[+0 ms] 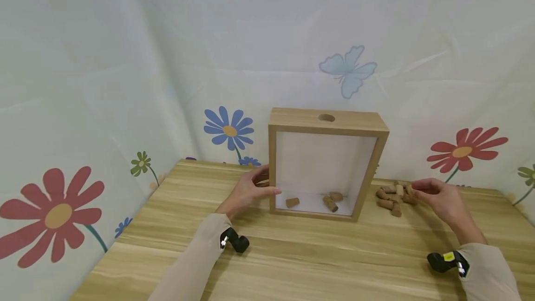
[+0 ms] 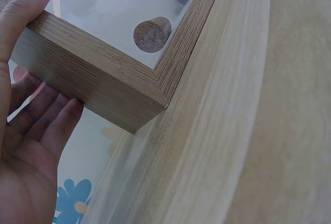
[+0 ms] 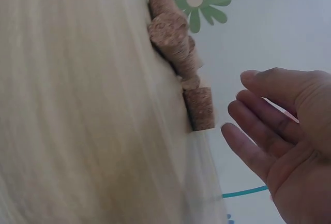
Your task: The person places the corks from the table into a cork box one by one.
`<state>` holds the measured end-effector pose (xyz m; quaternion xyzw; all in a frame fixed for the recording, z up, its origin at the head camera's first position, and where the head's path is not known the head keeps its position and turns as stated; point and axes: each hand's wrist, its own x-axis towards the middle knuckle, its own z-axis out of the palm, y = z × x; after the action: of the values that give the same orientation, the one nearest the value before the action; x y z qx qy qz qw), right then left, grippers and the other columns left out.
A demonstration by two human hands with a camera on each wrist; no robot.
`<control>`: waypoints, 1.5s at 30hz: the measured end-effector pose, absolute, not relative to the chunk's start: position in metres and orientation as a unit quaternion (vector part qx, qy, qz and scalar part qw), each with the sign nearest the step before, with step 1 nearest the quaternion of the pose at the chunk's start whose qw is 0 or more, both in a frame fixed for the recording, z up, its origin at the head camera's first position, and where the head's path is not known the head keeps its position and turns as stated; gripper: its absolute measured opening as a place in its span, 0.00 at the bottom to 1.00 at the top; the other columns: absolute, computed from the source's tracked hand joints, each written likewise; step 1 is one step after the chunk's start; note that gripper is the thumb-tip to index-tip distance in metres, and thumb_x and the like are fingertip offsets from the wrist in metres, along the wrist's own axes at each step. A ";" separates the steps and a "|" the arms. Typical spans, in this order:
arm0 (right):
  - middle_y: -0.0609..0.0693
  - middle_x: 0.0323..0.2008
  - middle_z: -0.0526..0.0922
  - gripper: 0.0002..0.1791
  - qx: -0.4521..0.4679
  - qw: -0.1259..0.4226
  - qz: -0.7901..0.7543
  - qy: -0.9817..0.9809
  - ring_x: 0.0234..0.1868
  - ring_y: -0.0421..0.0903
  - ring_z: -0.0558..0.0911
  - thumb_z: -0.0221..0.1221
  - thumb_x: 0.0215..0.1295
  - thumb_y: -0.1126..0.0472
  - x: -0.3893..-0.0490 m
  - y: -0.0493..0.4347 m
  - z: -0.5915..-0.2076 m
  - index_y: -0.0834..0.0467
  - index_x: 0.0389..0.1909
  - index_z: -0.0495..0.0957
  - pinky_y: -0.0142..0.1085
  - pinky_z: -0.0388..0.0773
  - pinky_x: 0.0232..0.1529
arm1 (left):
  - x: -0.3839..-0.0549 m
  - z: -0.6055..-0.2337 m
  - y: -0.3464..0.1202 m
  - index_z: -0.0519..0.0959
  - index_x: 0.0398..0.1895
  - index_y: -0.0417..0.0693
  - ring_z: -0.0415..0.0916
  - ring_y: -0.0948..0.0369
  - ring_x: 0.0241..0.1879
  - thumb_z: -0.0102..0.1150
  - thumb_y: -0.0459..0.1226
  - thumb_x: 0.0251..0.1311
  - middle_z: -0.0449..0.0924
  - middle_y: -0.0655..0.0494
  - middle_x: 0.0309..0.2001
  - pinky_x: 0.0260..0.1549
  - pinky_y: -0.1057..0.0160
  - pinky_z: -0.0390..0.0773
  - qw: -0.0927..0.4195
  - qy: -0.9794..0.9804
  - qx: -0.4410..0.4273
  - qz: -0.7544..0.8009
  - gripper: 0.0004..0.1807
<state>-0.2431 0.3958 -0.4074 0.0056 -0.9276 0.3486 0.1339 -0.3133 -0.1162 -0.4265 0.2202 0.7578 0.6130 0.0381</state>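
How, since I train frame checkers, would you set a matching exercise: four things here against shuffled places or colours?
Things
1. hole
2. cork pile
3. butterfly
4. left grip

Places or colours
A. on the left side of the box
B. pale blue
C. in the top of the box
D. on the table

Pairs: 1-C, 2-D, 3-B, 4-A

Draped recording corner, wider room unclear

From where I stand: wood-grain table (image 1: 317,257), creased pale sheet (image 1: 259,36) hung along the far and left sides, printed with big flowers (image 1: 58,216) and a blue butterfly (image 1: 350,71). Black wrist cameras (image 1: 239,242) worn, left and right: recording setup. Home, office or lab: can't tell.
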 end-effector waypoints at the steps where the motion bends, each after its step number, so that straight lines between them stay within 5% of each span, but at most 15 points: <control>1: 0.66 0.48 0.87 0.19 0.005 0.131 0.348 -0.928 0.40 0.31 0.79 0.65 0.77 0.58 -0.244 0.397 -0.409 0.71 0.56 0.82 0.22 0.75 0.33 | -0.314 -0.427 -0.116 0.67 0.79 0.40 0.75 0.46 0.68 0.82 0.42 0.57 0.75 0.45 0.71 0.66 0.53 0.77 0.038 0.758 0.221 0.613 0.49; 7: 0.67 0.48 0.87 0.18 0.011 0.120 0.327 -0.937 0.47 0.52 0.83 0.67 0.75 0.60 -0.246 0.396 -0.416 0.71 0.54 0.83 0.22 0.73 0.35 | -0.314 -0.427 -0.117 0.67 0.79 0.41 0.76 0.47 0.68 0.82 0.42 0.57 0.75 0.46 0.70 0.67 0.53 0.77 0.042 0.756 0.219 0.615 0.48; 25: 0.61 0.41 0.88 0.14 0.049 0.075 0.286 -0.954 0.41 0.49 0.82 0.69 0.71 0.66 -0.251 0.400 -0.419 0.73 0.49 0.84 0.34 0.79 0.36 | -0.312 -0.425 -0.115 0.68 0.78 0.42 0.76 0.48 0.67 0.81 0.40 0.58 0.76 0.46 0.69 0.66 0.53 0.78 0.042 0.753 0.214 0.620 0.46; 33: 0.67 0.48 0.86 0.20 0.032 0.057 0.305 -0.950 0.49 0.62 0.83 0.66 0.76 0.58 -0.247 0.400 -0.407 0.73 0.56 0.81 0.46 0.82 0.44 | -0.312 -0.425 -0.116 0.68 0.78 0.41 0.76 0.48 0.67 0.81 0.41 0.58 0.76 0.46 0.69 0.66 0.53 0.78 0.041 0.755 0.218 0.617 0.47; 36: 0.64 0.46 0.87 0.21 0.029 0.072 0.317 -0.945 0.46 0.57 0.84 0.64 0.78 0.56 -0.246 0.397 -0.401 0.72 0.55 0.81 0.38 0.81 0.41 | -0.312 -0.425 -0.116 0.68 0.78 0.41 0.77 0.47 0.67 0.82 0.41 0.58 0.77 0.45 0.69 0.65 0.54 0.78 0.041 0.756 0.217 0.616 0.47; 40: 0.61 0.43 0.89 0.19 0.036 0.117 0.325 -0.938 0.39 0.36 0.81 0.65 0.77 0.56 -0.245 0.392 -0.393 0.70 0.52 0.83 0.27 0.78 0.35 | -0.312 -0.424 -0.116 0.68 0.78 0.40 0.77 0.47 0.66 0.82 0.40 0.58 0.77 0.45 0.68 0.65 0.54 0.79 0.042 0.756 0.215 0.617 0.47; 45: 0.64 0.46 0.88 0.21 0.037 0.143 0.336 -0.930 0.38 0.25 0.76 0.65 0.77 0.54 -0.240 0.385 -0.381 0.69 0.55 0.83 0.23 0.76 0.34 | -0.312 -0.425 -0.116 0.67 0.78 0.40 0.77 0.47 0.66 0.81 0.40 0.58 0.77 0.45 0.68 0.65 0.54 0.79 0.041 0.755 0.218 0.618 0.47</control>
<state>-0.2398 0.3851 -0.3811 0.0374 -0.9302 0.3361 0.1431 -0.3117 -0.1156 -0.4248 0.2182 0.7545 0.6176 0.0415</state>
